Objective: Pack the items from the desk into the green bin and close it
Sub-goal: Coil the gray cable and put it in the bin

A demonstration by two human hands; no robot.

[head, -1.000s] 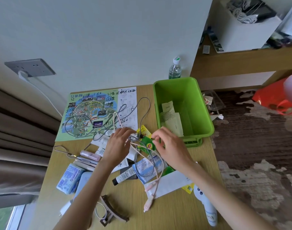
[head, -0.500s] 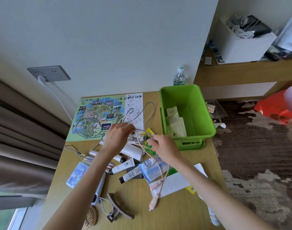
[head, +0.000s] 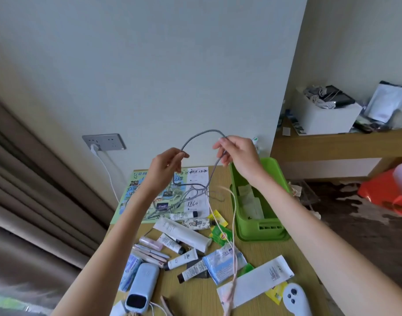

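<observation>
My left hand (head: 168,166) and my right hand (head: 237,156) are raised above the desk, each pinching the grey braided cable (head: 199,134), which arches between them and trails down in loops onto the map sheet (head: 136,192). A thin pink cable (head: 233,226) hangs below my right hand down to the desk. The green bin (head: 280,179) stands open at the right, with folded papers (head: 250,201) inside. Tubes (head: 183,231), packets (head: 225,264) and a blue case (head: 142,285) lie scattered on the wooden desk (head: 195,297).
A wall socket (head: 103,141) with a white plug and cord sits left of the desk. Curtains hang at the left. A water bottle (head: 256,142) stands behind the bin. A wooden shelf with a white box (head: 325,115) and an orange bag (head: 387,190) are to the right.
Both hands rose from the desk, lifting the grey cable up into the air. The pink cable came up with it. The view tilted upward.
</observation>
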